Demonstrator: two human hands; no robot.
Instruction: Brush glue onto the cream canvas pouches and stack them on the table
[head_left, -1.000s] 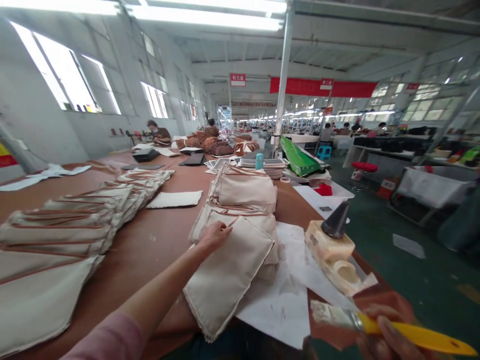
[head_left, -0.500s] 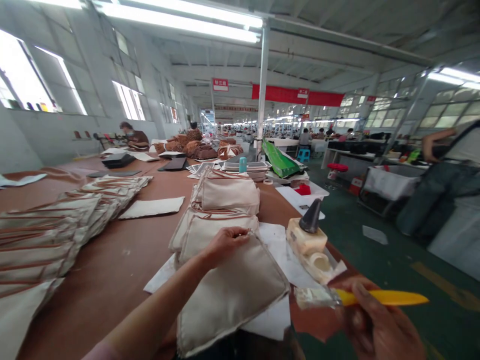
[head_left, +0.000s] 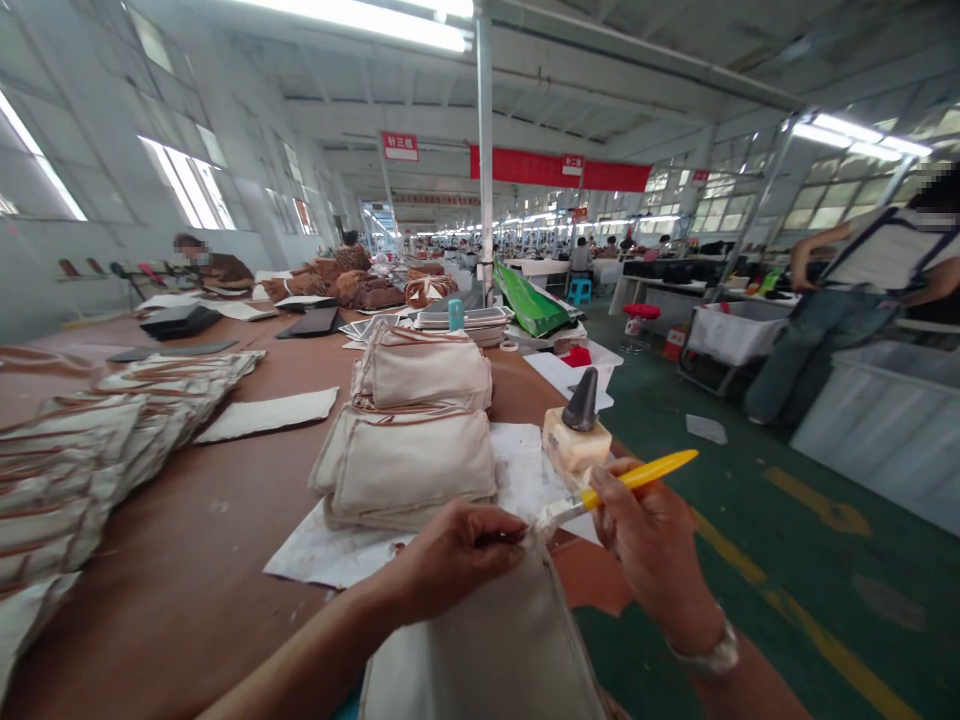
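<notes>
My left hand [head_left: 469,555] pinches the upper edge of a cream fabric piece [head_left: 495,645] that hangs toward me over the table's near edge. In my right hand [head_left: 649,535] is a brush with a yellow handle [head_left: 645,470]. Its whitish bristles [head_left: 551,518] touch the piece's top corner, just beside my left fingertips. Beyond my hands, similar cream pieces with brown edging lie in a stack [head_left: 412,460] on white paper [head_left: 330,548]. A stained cream container [head_left: 574,440] with a dark cone on top stands right behind the brush.
Rows of cream pieces [head_left: 82,470] cover the left of the brown table [head_left: 202,600]. One flat piece [head_left: 270,413] lies between them and the stack. A green bag [head_left: 529,300] and a white tray [head_left: 600,365] are farther back. A person [head_left: 840,270] stands at right beside a large bin [head_left: 885,400].
My right hand has brought the brush left and up, onto the corner of the piece. My left hand has drawn the piece closer to me, off the stack. The view has turned slightly right.
</notes>
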